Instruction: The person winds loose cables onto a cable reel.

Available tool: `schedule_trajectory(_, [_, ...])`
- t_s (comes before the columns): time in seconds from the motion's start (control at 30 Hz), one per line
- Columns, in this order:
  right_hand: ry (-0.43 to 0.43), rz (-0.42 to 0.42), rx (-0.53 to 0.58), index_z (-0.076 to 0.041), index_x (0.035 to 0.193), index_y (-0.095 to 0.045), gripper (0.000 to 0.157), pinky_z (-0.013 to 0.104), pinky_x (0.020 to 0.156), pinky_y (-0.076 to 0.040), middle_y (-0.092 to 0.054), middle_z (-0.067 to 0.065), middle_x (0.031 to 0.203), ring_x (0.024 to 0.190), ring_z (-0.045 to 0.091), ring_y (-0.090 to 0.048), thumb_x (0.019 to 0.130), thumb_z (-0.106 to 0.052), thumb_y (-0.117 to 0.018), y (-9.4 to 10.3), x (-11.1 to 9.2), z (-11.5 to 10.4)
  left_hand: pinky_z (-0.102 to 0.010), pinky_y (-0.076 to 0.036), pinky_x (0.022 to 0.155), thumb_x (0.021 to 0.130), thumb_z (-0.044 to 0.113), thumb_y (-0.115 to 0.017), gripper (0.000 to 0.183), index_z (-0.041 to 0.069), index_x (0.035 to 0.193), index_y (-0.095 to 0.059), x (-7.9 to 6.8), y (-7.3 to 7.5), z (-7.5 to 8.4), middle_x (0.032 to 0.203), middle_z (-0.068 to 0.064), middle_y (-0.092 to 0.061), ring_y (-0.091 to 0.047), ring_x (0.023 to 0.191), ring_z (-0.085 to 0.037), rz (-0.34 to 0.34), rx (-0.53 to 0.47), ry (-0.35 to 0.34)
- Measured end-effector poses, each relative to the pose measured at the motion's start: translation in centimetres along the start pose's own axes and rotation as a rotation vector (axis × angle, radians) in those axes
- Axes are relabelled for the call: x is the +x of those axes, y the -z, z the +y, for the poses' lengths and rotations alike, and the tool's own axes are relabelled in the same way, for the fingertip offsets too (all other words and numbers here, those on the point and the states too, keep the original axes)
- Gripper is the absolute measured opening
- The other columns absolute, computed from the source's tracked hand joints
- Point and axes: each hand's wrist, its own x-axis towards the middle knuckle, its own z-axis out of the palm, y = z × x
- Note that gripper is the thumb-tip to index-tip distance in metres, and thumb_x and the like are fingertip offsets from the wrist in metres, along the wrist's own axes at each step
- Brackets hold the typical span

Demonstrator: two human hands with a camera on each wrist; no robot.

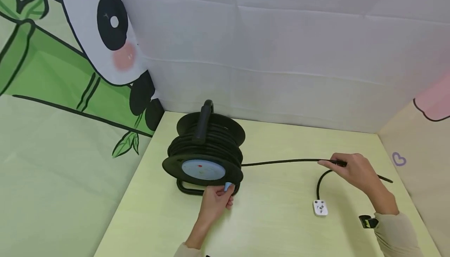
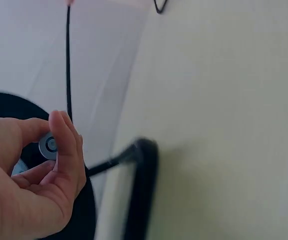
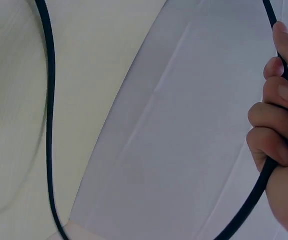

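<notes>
A black cable reel stands at the left back of the table, wound with several turns of cable and with a pale blue disc on its front. My left hand pinches the small light blue knob at the reel's lower front rim; the left wrist view shows the knob's round end between thumb and fingers. From the reel's right side the black cable runs almost straight to my right hand. In the right wrist view that hand's fingers are curled round the cable.
Beyond my right hand the cable loops down to a white plug on the pale yellow table. The reel has a black tube stand and a carrying handle. A white cloth backdrop rises behind; printed panels flank the table.
</notes>
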Motion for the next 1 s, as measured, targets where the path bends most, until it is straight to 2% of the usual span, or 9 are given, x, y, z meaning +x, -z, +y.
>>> schedule_trajectory(0.17, [-0.017,0.022,-0.006,-0.032,0.064,-0.056,0.026,0.021,0.046,-0.027,-0.035,-0.018,0.049,0.045,0.001,-0.031,0.081,-0.031,-0.076,-0.1,-0.8,0.4,-0.047,-0.056,0.056,0.089,0.021,-0.068,0.032,-0.01,0.084,-0.069,0.3,3.0,-2.3,0.069,-0.027,-0.064,-0.065,0.058,-0.035,0.081,0.024,0.037])
schedule_trajectory(0.33, [-0.046,0.009,0.009,-0.032,0.064,-0.058,0.025,0.021,0.045,-0.025,-0.035,-0.017,0.049,0.045,0.001,-0.03,0.082,-0.032,-0.075,-0.3,-1.7,0.9,-0.041,-0.056,0.053,0.088,0.021,-0.069,0.031,-0.01,0.085,-0.07,0.3,6.1,-3.1,0.066,-0.025,-0.064,-0.062,0.052,-0.026,0.166,0.002,0.049])
schedule_trajectory(0.43, [-0.069,0.013,0.024,-0.032,0.063,-0.057,0.026,0.022,0.045,-0.024,-0.036,-0.016,0.048,0.045,0.002,-0.03,0.081,-0.032,-0.076,-0.4,-2.2,1.2,-0.038,-0.056,0.052,0.088,0.021,-0.069,0.032,-0.011,0.086,-0.069,0.3,7.3,-3.1,0.065,-0.025,-0.064,-0.06,0.051,-0.022,0.185,-0.017,0.043])
schedule_trajectory(0.7, [-0.092,0.019,0.043,-0.03,0.065,-0.057,0.025,0.022,0.045,-0.026,-0.04,-0.014,0.05,0.046,0.002,-0.033,0.082,-0.03,-0.075,-0.5,-3.1,1.8,-0.036,-0.057,0.055,0.088,0.023,-0.069,0.036,-0.013,0.09,-0.068,-0.1,9.3,-2.1,0.069,-0.025,-0.064,-0.063,0.055,-0.025,0.249,-0.016,0.078])
schedule_trajectory(1.0, [-0.102,0.015,0.077,-0.029,0.064,-0.055,0.027,0.022,0.045,-0.026,-0.039,-0.013,0.05,0.045,0.003,-0.033,0.082,-0.028,-0.075,-1.0,-3.4,2.0,-0.032,-0.057,0.056,0.087,0.031,-0.07,0.043,-0.013,0.089,-0.068,-0.1,11.8,-0.8,0.069,-0.018,-0.066,-0.066,0.057,-0.024,0.322,0.015,0.096])
